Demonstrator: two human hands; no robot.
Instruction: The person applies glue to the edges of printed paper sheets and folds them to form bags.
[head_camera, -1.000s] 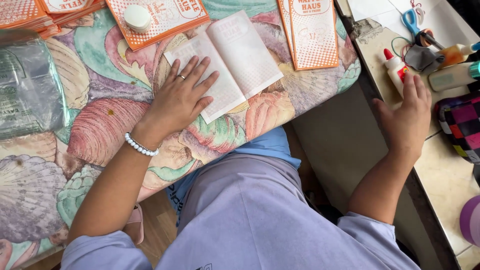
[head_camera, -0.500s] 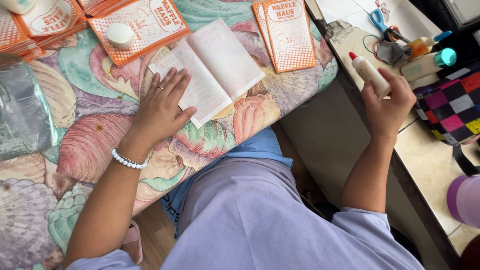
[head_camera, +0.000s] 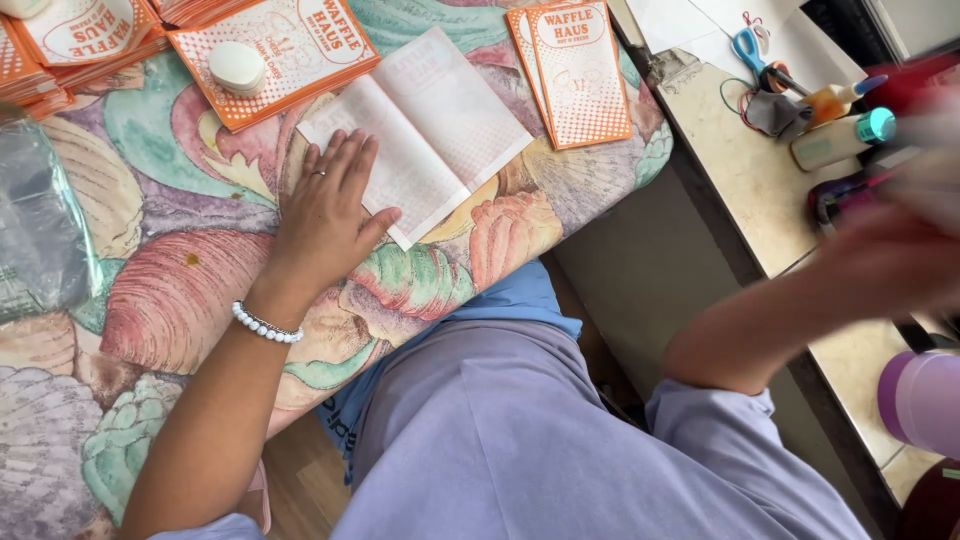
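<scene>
My left hand (head_camera: 328, 212) wears a thin silver ring on one finger, and a bracelet of small round white beads (head_camera: 267, 326) circles the wrist just behind it. Both my forearms are bare. My right hand (head_camera: 900, 262) is a soft blur, so I cannot make out any ring or band on it. I wear a pale lavender short-sleeved shirt (head_camera: 520, 440) of plain smooth cloth, its sleeve hem ending near my right elbow. Below the shirt, a strip of bright blue garment (head_camera: 505, 298) shows at my lap.
</scene>
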